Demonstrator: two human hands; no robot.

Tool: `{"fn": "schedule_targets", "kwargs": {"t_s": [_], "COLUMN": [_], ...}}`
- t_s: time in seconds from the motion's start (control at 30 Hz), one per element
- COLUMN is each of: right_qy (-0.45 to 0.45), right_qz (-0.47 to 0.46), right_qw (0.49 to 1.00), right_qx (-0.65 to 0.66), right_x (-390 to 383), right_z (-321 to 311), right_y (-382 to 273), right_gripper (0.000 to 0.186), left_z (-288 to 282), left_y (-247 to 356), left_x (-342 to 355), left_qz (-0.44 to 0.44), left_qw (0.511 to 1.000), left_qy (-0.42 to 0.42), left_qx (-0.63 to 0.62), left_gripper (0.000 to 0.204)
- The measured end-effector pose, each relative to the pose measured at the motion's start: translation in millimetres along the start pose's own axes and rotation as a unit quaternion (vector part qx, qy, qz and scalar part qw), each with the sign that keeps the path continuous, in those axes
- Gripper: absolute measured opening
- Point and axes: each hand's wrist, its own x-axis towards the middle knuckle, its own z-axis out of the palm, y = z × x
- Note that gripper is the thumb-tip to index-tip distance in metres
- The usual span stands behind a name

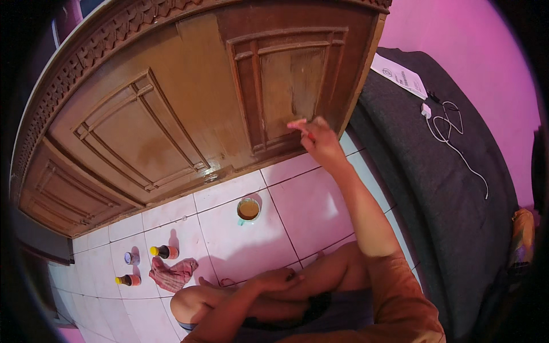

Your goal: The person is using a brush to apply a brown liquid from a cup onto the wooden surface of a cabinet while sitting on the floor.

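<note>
My right hand (323,143) reaches out to the lower part of a brown wooden panel door (286,86). It is closed on a small pink-and-red tool (297,124) that looks like a brush, held up against or close to the panel; whether it touches cannot be told. My left hand (278,280) lies low over my bent leg, its fingers curled; a dark spot shows at them, and I cannot make out what it is. On the floor between me and the cabinet stands a cup (249,211) of brown liquid, its pale handle toward me.
Two dark bottles with yellow caps, one (165,251) farther and one (128,280) nearer, stand at the left by a small jar (131,258) and a crumpled red cloth (173,274). A dark grey mattress (423,188) on the right carries a booklet (399,75) and a white charger cable (449,140).
</note>
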Motion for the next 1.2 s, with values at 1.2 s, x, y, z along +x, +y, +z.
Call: {"fn": "schedule_targets", "kwargs": {"t_s": [1.2], "right_qy": [-0.047], "right_qz": [0.007], "right_qw": [0.999], "right_qx": [-0.027], "right_x": [9.1], "right_z": [35.1], "right_y": [-27.8], "right_gripper": [0.029], "left_z": [12.0], "left_y": [2.3], "left_x": [-2.8], "left_qz": [0.011], "left_qw": [1.000], "left_qy": [0.001], "left_qx": [-0.029], "left_gripper": [0.117]}}
